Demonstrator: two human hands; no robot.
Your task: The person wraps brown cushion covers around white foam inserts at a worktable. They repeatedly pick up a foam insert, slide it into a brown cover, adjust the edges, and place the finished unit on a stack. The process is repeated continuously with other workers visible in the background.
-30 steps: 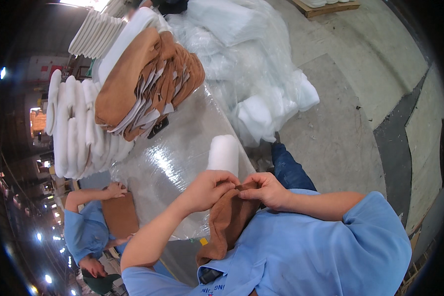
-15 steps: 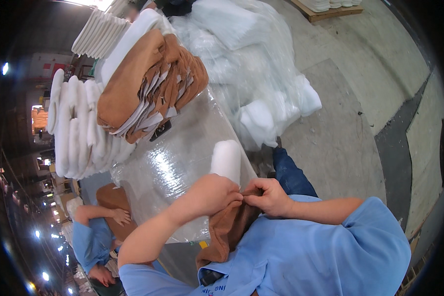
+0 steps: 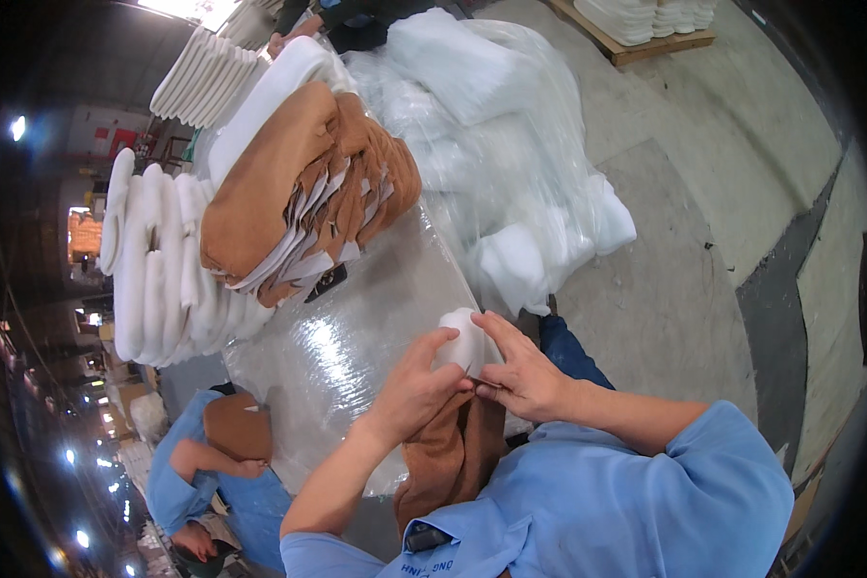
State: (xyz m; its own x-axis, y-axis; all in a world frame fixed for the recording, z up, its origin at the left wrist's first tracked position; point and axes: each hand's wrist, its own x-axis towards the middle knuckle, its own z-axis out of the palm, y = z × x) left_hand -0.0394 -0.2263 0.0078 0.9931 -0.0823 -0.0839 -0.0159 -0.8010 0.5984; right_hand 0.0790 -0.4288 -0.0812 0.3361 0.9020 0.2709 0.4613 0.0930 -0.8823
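Note:
A brown fabric cover (image 3: 453, 443) hangs against my front, over the table's near edge. Its upper edge is pinched by my left hand (image 3: 416, 380) on one side and by my right hand (image 3: 528, 378) on the other, the two hands nearly meeting. Just beyond and between them, a white padding roll (image 3: 460, 337) stands out of the top of the cover. A finger of each hand reaches forward along the roll's sides. How far down the roll goes inside the cover is hidden.
The table (image 3: 356, 337) has a shiny clear plastic sheet. On it lie a stack of brown covers (image 3: 279, 183) and a small black object (image 3: 328, 281). White pads (image 3: 164, 260) are piled at the left, plastic-wrapped padding (image 3: 511, 144) at the far right. A co-worker (image 3: 202, 453) holds brown fabric.
My fingers have spread forward onto the white roll, and less of it shows above the cover. The co-worker at lower left has lifted the brown piece toward the body.

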